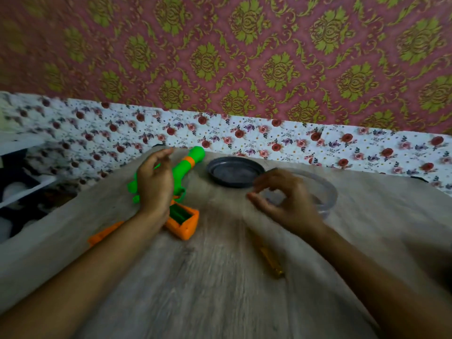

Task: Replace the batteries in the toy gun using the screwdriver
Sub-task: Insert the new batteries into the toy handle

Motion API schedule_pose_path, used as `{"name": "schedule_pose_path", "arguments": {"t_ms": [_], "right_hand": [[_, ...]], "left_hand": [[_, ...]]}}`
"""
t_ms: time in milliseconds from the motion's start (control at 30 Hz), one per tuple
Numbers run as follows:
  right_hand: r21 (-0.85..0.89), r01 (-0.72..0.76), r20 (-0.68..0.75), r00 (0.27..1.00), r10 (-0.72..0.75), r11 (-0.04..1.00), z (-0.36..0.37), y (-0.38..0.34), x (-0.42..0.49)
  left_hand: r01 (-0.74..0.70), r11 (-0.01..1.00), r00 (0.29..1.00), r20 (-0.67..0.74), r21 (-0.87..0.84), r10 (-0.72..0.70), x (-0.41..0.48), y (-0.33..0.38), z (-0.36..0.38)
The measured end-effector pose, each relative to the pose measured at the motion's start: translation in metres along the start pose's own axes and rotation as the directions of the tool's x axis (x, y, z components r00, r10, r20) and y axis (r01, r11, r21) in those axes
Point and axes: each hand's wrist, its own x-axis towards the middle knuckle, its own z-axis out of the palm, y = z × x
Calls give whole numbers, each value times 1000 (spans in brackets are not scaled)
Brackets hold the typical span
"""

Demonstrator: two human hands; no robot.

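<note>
Our left hand hovers loosely curled, fingers apart and gripping nothing, over the green toy gun lying on the tabletop. Just below that wrist the orange grip's battery compartment lies uncovered, something green inside; whether batteries sit there we cannot tell through the blur. Our right hand pinches thumb to fingertip, possibly on a small part too blurred to name, in front of a clear bowl. Nearer us, below it, lies the yellow screwdriver, unheld. Beyond both hands sits a dark lid. We judge the cover already off; swapping cells and screwing shut remain.
</note>
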Motion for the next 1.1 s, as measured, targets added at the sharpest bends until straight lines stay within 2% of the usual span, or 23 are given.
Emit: {"name": "schedule_pose_path", "arguments": {"t_ms": [100, 200, 367, 467, 533, 600, 633, 700, 767, 833, 1000, 1033, 1100], "right_hand": [[32, -39, 276, 961, 29, 999, 37, -34, 8], [-23, -70, 393, 917, 74, 997, 71, -56, 14], [-92, -167, 363, 912, 190, 982, 89, -64, 16], [-67, -211, 263, 939, 221, 975, 85, -59, 13], [0, -275, 172, 947, 271, 961, 80, -57, 14], [99, -342, 97, 938, 333, 934, 73, -54, 18], [134, -360, 84, 932, 352, 923, 70, -51, 19], [150, -380, 130, 923, 363, 913, 64, -46, 20], [149, -396, 234, 904, 357, 906, 61, -43, 18], [129, -400, 324, 882, 343, 907, 62, -43, 16], [100, -359, 477, 836, 272, 928, 52, -38, 24], [91, -324, 456, 854, 250, 942, 44, -34, 28], [32, -287, 324, 909, 261, 957, 25, -20, 35]], "left_hand": [[52, 998, 985, -163, -36, -57, 12, -8, -16], [112, 990, 967, -222, -80, -128, 15, -7, -17], [215, 963, 931, -263, -163, -253, -1, -6, -9], [225, 964, 918, -302, -142, -258, -11, -11, -5], [297, 941, 890, -310, -162, -334, -17, -15, -1], [436, 879, 843, -255, -191, -474, -21, -25, 3], [502, 837, 823, -178, -219, -540, -23, -29, 6], [586, 766, 798, 27, -264, -602, -25, -33, 11], [621, 716, 778, 138, -319, -613, -26, -34, 15], [603, 702, 789, 152, -379, -595, -28, -33, 15], [503, 778, 860, 129, -375, -494, -33, -29, 12], [492, 788, 867, 125, -372, -482, -33, -29, 11], [479, 797, 874, 116, -369, -471, -33, -29, 11]]}}
